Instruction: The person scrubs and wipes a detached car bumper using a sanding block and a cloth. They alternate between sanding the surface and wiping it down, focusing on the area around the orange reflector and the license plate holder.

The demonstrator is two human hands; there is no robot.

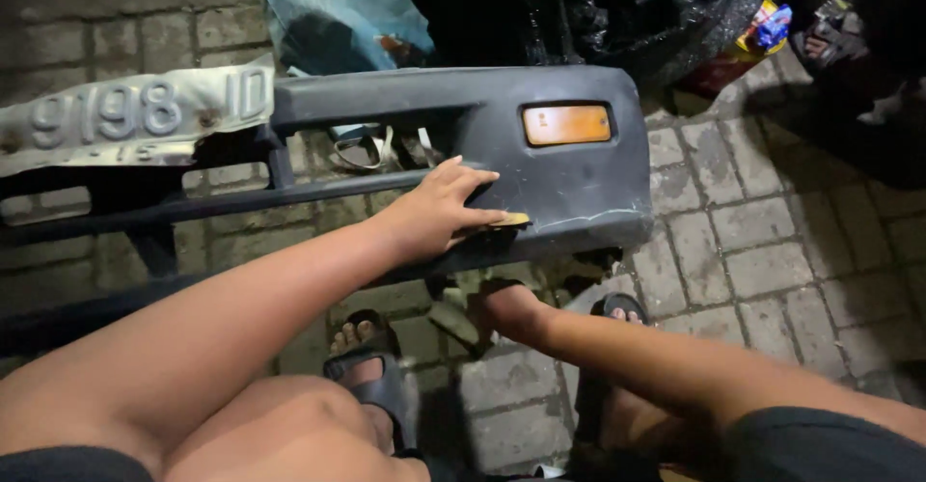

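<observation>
A dark grey car bumper [540, 168] lies on its side across the brick paving [762, 250], its corner end with the orange side lamp [566, 124] turned toward the person crouching over it. The left hand [439, 214] lies flat against the bumper's face just below and left of the lamp, fingers stretched out, pressing a small yellowish piece [509, 220] against the surface, most likely sandpaper or a scrap of filler spreader; I cannot tell which. The hand is not closed round it, only pinning it under the fingertips. The right hand [511, 310] reaches under the lower edge of the bumper; its fingers are hidden there, so I cannot tell whether it grips or merely props.

The work looks like rubbing down the scuffed patch beside the pale scratch line. It calls for steady pressure with the bumper braced from below.

A bent white number plate [135, 115] hangs at the far left, and sandalled feet [371, 371] rest on the bricks beneath.
</observation>
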